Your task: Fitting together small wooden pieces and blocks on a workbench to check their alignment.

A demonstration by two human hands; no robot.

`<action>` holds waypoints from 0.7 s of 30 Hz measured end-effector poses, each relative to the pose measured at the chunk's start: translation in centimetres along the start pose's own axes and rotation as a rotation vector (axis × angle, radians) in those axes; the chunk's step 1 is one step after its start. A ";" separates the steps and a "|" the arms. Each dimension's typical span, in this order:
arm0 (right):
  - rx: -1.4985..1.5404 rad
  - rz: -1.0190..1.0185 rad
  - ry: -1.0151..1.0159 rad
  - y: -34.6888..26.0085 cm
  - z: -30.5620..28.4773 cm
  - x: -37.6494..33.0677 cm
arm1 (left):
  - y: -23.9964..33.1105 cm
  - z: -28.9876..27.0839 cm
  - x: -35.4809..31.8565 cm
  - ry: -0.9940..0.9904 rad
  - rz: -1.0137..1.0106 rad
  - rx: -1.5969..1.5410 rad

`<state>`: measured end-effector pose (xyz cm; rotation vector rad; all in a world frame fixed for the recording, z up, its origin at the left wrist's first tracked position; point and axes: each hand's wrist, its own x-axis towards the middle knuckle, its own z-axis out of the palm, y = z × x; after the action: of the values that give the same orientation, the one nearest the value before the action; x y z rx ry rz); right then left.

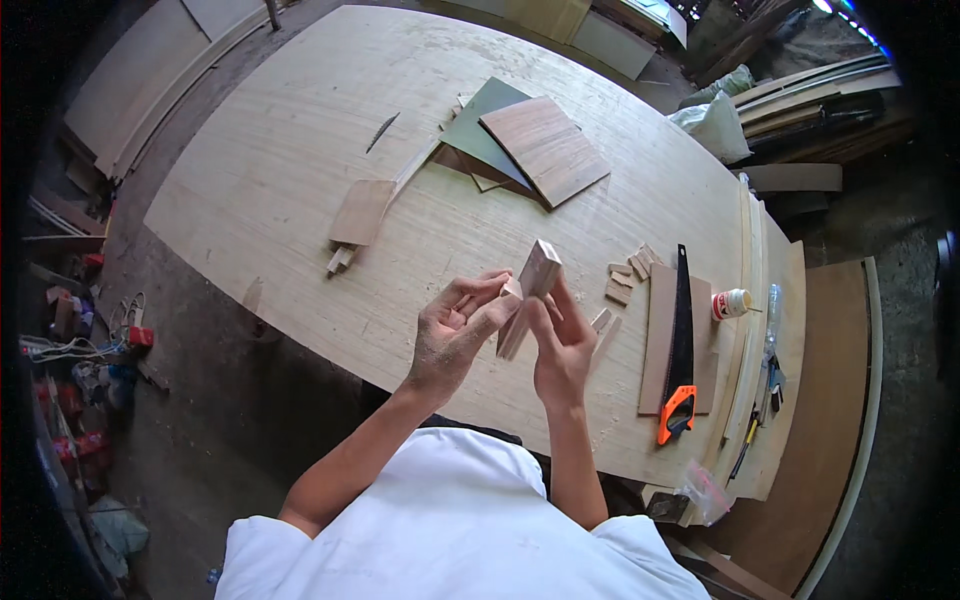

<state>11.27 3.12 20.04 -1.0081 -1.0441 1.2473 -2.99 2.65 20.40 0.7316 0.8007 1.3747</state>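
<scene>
Above the near edge of the worktable, my right hand (562, 355) grips a short, thick wood block (540, 268) between thumb and fingers, tilted with its far end raised. My left hand (455, 335) is closed, pinching a small pale wood piece (512, 289) against the block's left side. Whether the two pieces are joined cannot be made out; fingers cover part of the contact. To the right of my hands lie several small wood offcuts (620, 290) and thin strips (606, 335).
A handsaw (680, 350) with an orange handle lies on a brown board (655, 330) at right, beside a small white-and-red container (731, 304). Farther off are a green panel (485, 125), a square wood panel (547, 150) and a smaller wooden piece (362, 212). A plastic bag (706, 492) hangs at the near right edge.
</scene>
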 end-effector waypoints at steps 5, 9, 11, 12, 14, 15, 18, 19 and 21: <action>-0.063 -0.084 -0.006 -1.1 0.9 -0.1 | 0.6 0.0 0.2 0.003 0.006 -0.034; -0.022 0.014 0.007 -0.3 0.5 0.0 | 0.3 -0.3 0.1 0.011 0.020 0.023; 0.000 -0.075 -0.017 -1.6 1.6 -1.0 | 0.4 -0.5 0.1 0.005 0.038 0.005; 0.023 -0.162 -0.033 -2.0 1.8 -1.0 | 0.5 -0.5 0.2 -0.005 0.048 -0.012; -0.018 -0.119 -0.027 -0.8 0.6 -0.2 | 0.8 0.0 0.0 -0.017 0.059 -0.006; 0.010 -0.002 0.005 0.3 0.0 0.7 | 0.8 0.1 -0.1 -0.021 0.066 0.003; -0.035 0.066 0.033 -0.1 0.3 0.1 | 0.7 0.1 -0.3 -0.004 0.051 0.030; -0.027 -0.041 -0.004 -1.3 1.2 -0.7 | 0.6 0.0 -0.2 0.003 0.057 0.028; -0.028 -0.168 -0.038 -1.7 1.5 -1.3 | 0.6 -0.2 0.2 0.006 0.018 -0.026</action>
<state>10.19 1.76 21.97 -0.9018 -1.1539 1.1210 -3.47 2.93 20.76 0.7165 0.7807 1.4019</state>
